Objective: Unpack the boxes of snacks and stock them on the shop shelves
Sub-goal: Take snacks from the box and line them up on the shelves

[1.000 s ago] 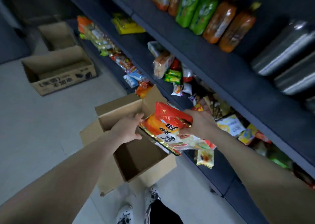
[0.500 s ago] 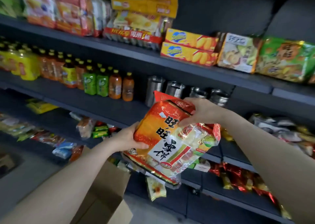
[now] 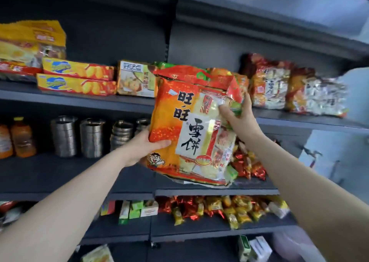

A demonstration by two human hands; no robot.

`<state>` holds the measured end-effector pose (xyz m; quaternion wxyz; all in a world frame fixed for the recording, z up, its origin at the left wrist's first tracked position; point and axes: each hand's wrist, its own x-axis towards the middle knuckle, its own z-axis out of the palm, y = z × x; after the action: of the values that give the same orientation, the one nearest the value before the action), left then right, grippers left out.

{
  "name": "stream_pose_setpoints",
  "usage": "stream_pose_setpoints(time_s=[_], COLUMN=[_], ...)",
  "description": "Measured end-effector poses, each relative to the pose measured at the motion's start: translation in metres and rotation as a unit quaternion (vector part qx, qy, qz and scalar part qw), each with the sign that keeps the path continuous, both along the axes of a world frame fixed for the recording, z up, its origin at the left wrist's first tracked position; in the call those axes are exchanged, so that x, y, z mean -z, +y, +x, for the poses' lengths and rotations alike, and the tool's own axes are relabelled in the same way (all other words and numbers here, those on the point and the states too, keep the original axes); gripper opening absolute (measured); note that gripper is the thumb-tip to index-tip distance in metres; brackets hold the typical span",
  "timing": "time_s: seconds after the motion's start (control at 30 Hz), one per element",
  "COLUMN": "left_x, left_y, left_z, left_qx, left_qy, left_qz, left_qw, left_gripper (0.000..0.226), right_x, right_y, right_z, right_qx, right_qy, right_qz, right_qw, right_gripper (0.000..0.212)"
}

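A large orange and red bag of rice crackers is held upright in front of the upper shelf. My left hand grips its lower left edge, thumb on the front. My right hand pinches its right side near the top. Behind the bag's top stand more snack bags of the same kind on that shelf. The cardboard box is out of view.
Yellow biscuit boxes and a cracker pack lie left of the bag. Metal cups and orange drink bottles fill the shelf below. Small wrapped sweets cover the lower shelves. A pale wall lies right.
Both hands have lifted the bag from the cardboard box up to the upper snack shelf. My view has swung upward and the box has dropped out of sight.
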<state>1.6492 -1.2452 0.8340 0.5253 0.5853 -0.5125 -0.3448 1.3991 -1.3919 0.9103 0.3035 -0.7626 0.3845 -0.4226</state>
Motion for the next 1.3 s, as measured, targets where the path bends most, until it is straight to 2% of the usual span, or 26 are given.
stream_pose_setpoints(time_s=[0.07,0.27,0.33,0.47,0.63,0.77,1.1,1.3], left_x=[-0.011,-0.039,-0.05,-0.069,-0.092,-0.112,-0.136,-0.14], left_y=[-0.029,-0.112,-0.138,-0.196,-0.281,-0.348,-0.465,-0.496], left_z=[-0.032,-0.111,-0.128,-0.149,-0.159,-0.159,-0.148,-0.155], left_qx=[0.031,0.069,0.073,0.028,-0.028,-0.046,-0.077,-0.106], left_qy=[-0.017,-0.173,-0.224,-0.285,-0.414,-0.479,-0.593,-0.627], left_qz=[0.01,0.034,0.03,-0.019,-0.1,-0.142,-0.154,-0.129], left_qw=[0.999,0.982,0.971,0.958,0.904,0.865,0.786,0.761], left_gripper=[0.112,0.049,0.041,0.058,0.039,0.038,0.041,0.041], right_x=[-0.005,-0.02,-0.025,-0.036,-0.06,-0.089,-0.143,-0.157], right_y=[-0.022,-0.084,-0.109,-0.159,-0.221,-0.277,-0.394,-0.47], right_z=[-0.038,-0.123,-0.145,-0.183,-0.215,-0.227,-0.231,-0.212], right_qx=[-0.002,0.053,0.067,0.112,0.147,0.193,0.223,0.155], right_qy=[-0.053,-0.116,-0.127,-0.139,-0.157,-0.188,-0.242,-0.235], right_qz=[0.015,0.028,0.033,0.028,0.026,0.021,-0.035,-0.047], right_qw=[0.998,0.991,0.989,0.984,0.976,0.963,0.944,0.958], right_gripper=[0.098,0.081,0.082,0.059,0.055,0.054,0.046,0.048])
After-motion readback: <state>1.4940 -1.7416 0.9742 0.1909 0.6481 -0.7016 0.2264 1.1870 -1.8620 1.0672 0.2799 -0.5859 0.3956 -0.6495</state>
